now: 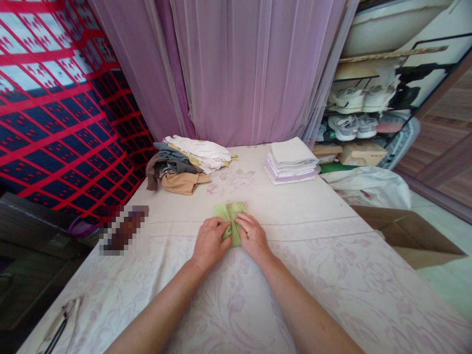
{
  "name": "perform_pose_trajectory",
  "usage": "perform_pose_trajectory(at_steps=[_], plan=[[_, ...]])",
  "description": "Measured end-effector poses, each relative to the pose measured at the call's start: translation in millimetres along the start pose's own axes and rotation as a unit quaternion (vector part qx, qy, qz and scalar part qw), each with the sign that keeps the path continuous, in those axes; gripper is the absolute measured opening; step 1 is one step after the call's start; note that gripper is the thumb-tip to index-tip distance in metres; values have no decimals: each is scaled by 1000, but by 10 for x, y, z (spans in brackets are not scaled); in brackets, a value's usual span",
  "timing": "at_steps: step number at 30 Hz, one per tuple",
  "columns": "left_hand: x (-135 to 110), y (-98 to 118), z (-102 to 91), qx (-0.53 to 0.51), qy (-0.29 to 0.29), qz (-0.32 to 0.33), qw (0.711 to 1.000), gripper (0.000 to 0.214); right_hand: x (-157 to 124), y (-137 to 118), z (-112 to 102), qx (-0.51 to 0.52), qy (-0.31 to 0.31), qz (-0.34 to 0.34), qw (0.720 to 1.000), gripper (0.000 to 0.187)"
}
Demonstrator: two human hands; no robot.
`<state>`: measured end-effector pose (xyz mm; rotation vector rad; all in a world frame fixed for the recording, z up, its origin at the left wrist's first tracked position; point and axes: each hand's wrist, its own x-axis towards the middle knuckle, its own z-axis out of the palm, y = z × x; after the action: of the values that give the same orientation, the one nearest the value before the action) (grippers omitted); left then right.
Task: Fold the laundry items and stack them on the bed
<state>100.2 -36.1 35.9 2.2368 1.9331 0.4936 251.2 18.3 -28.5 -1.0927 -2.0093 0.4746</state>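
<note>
A light-green cloth (236, 240), folded into a small bundle, lies on the patterned bedspread in front of me. My left hand (211, 240) grips its left side, with thumb and fingers closed on a fold. On the right side, my right hand (252, 233) has its fingers bent and pressed onto the cloth near a folded edge. The two hands are close together, a narrow strip of green showing between them. What kind of garment or cloth it is, I cannot tell.
Rumpled clothes (180, 164) lie at the back left, and a stack of folded white cloths (291, 162) at the back right. Eyeglasses or a cord (61, 324) rest at the near left. Beyond the right edge are a shoe rack (363, 108) and an open cardboard box (405, 233).
</note>
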Motion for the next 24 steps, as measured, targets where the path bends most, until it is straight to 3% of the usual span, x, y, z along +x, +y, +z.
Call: perform_pose_trajectory(at_steps=[2,6,11,18,21,24], plan=[[-6,-76,79,-1,10,31,999,41,-2,-8,-8,9,10,7,1000,43],[-33,-217,201,-13,-36,80,996,45,8,-7,-44,36,37,29,998,41],[-59,-249,212,-16,-60,81,995,44,108,59,-136,49,80,106,990,40],[-57,-235,219,-23,-57,67,996,42,502,93,-220,30,-49,227,972,46],[-95,-271,230,-73,0,62,995,45,679,88,-238,33,-106,240,965,42],[-174,-342,216,-156,79,5,985,55,749,41,-313,72,-150,241,956,25]])
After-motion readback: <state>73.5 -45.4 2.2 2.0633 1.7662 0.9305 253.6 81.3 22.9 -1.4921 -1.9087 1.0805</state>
